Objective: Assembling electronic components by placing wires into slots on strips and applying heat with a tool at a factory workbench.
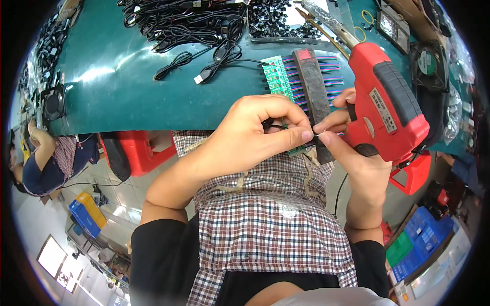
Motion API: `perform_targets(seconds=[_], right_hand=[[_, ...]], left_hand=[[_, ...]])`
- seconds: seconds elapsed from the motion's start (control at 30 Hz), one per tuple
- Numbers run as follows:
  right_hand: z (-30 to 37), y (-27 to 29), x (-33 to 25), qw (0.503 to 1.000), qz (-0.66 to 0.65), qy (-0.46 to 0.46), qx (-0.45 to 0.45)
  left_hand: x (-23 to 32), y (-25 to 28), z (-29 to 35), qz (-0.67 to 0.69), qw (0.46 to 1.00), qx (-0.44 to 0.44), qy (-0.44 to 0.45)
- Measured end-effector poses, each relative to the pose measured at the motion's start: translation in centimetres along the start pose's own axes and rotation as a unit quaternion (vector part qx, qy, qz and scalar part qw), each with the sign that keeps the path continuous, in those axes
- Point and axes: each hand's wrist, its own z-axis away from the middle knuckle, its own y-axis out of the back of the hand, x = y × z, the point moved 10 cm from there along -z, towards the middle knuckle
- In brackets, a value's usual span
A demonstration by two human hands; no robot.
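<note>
My right hand (357, 153) is wrapped round a red and black soldering gun (380, 97), its tip pointing to the far side. The thumb and a finger of that hand also pinch the end of a thin black cable, meeting my left fingertips. My left hand (258, 130) is closed on the black cable (277, 126), part of which its fingers hide. Just beyond my hands lies a green circuit board panel (278, 76) with rows of coloured wires (332, 80). A dark bar (310, 81) rests across the wires. One USB cable (245, 60) reaches the panel's far corner.
Bundled black USB cables (189, 23) and a tray of small black parts (265, 25) lie on the green table (117, 92). A fan (429, 64) stands at right. Red stools (145, 153) are below the table edge; another person (46, 158) sits at far left.
</note>
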Motion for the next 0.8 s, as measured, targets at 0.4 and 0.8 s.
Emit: perform_targets(seconds=[0.4, 0.8], right_hand=[[0.6, 1.1, 0.5, 0.991, 0.099, -0.048, 0.078], [2.1, 6.2, -2.1, 0.953, 0.098, 0.013, 0.285]], left_hand=[[5.2, -1.5, 2.3, -0.316, 0.893, 0.151, -0.283], [3.7, 5.0, -0.2, -0.356, 0.905, 0.204, -0.115]])
